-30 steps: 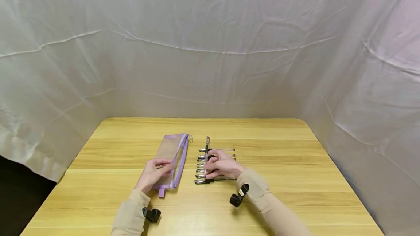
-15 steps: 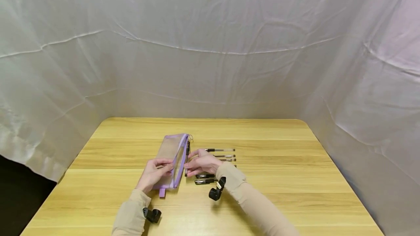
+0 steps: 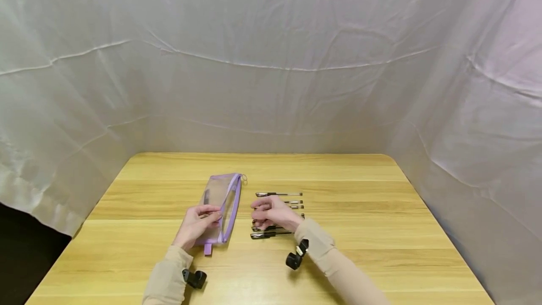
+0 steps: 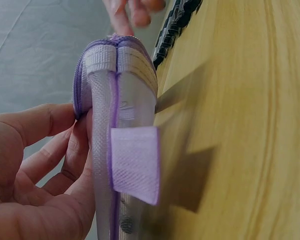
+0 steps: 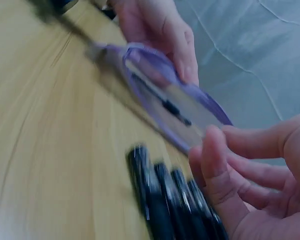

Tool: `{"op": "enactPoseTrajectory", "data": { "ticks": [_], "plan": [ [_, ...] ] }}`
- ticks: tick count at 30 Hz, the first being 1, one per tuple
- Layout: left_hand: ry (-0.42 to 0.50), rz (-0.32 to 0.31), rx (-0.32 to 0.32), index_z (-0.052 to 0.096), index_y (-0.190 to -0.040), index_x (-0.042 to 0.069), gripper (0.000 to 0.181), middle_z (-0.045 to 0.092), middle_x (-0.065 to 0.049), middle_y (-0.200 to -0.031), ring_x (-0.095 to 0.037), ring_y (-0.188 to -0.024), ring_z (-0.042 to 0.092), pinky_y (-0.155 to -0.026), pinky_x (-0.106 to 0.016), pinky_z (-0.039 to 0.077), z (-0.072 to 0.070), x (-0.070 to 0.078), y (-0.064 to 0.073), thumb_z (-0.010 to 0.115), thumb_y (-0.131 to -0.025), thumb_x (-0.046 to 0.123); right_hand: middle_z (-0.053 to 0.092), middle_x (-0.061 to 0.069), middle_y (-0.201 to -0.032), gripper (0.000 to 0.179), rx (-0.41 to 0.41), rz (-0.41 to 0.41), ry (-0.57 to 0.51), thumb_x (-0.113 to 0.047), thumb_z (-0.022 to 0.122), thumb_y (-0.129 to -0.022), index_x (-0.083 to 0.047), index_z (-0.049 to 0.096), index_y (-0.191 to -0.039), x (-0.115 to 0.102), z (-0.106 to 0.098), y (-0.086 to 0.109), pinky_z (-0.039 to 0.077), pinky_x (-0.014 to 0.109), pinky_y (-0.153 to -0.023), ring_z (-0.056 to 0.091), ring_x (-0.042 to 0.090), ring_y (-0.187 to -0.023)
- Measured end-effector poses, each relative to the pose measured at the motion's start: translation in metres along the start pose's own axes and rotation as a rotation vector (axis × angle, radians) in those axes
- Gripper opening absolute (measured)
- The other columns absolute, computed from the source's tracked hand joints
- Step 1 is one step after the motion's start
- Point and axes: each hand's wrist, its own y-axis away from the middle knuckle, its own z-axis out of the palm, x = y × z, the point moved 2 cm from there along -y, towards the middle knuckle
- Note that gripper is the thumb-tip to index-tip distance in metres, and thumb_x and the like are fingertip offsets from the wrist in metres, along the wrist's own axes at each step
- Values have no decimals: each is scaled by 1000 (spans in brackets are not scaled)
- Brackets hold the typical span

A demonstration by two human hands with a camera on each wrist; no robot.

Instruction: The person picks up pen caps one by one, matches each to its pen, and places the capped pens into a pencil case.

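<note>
A translucent mesh pencil pouch (image 3: 217, 189) with purple trim lies on the table, its zipper undone and its mouth gaping to the right. The left hand (image 3: 196, 224) pinches the upper edge of that mouth between thumb and fingers. One black pen (image 5: 170, 106) shows inside the pouch in the right wrist view. Over a row of black capped pens (image 3: 266, 235) hovers the right hand (image 3: 277, 212), fingers loosely bent and holding nothing; it hides the middle of the row. In the left wrist view, a purple fabric tab (image 4: 135, 162) sticks out from the pouch's near end.
The pens lie side by side, just right of the pouch, caps toward it. A small metal ring (image 3: 244, 179) hangs at the pouch's far corner. Grey cloth (image 3: 271, 107) walls the wooden table (image 3: 360, 192) at the back and sides.
The right hand carried a pen left to the pouch's mouth and let go of it inside. It has come back right, without the pen, over the row. The left hand stays on the pouch.
</note>
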Motion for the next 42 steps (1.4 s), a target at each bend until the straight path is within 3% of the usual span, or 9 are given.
{"op": "enactPoseTrajectory", "data": {
  "ticks": [3, 9, 16, 21, 34, 42],
  "plan": [
    [0, -4, 6, 59, -120, -21, 32, 72, -1, -91, -4, -76, 67, -72, -21, 61, 1, -1, -1, 64, -94, -3, 66, 8, -90, 38, 24, -42, 128, -5, 67, -94, 10, 58, -127, 2, -13, 17, 54, 20, -53, 61, 13, -67],
    [-19, 2, 23, 62, -118, -20, 30, 71, -1, -87, -5, -73, 66, -70, -20, 61, 1, -2, -2, 65, -94, -2, 67, 8, -86, 27, 69, -85, 310, -10, 71, -91, 3, 68, -114, 11, -38, 44, 46, 17, -47, 51, 7, -54],
    [-27, 11, 34, 62, -116, -20, 29, 71, 0, -84, -6, -71, 66, -68, -20, 61, 1, -2, 0, 65, -93, -2, 64, 1, -79, 13, 103, -183, 571, -12, 78, -86, -4, 75, -95, 23, -53, 61, 45, 12, -54, 51, 3, -64],
    [-29, 7, 24, 61, -119, -20, 31, 72, 0, -87, -5, -72, 65, -69, -21, 61, 1, -3, 1, 65, -94, -1, 58, -2, -75, 11, 96, -212, 618, -11, 80, -83, -5, 74, -90, 26, -56, 65, 39, 12, -57, 45, 1, -64],
    [-36, -8, 15, 60, -121, -20, 32, 73, -6, -92, -4, -74, 66, -71, -21, 61, 1, -2, 1, 64, -95, -1, 51, -9, -70, 9, 111, -248, 745, -10, 82, -80, -13, 74, -85, 33, -57, 62, 40, 15, -62, 43, -1, -64],
    [-23, -14, 13, 60, -121, -20, 32, 72, -4, -89, -4, -73, 66, -70, -21, 61, 1, -3, 0, 64, -95, -2, 50, -10, -71, 9, 121, -238, 780, -11, 83, -80, -14, 75, -83, 32, -56, 63, 40, 15, -62, 43, -1, -64]
  ]
}}
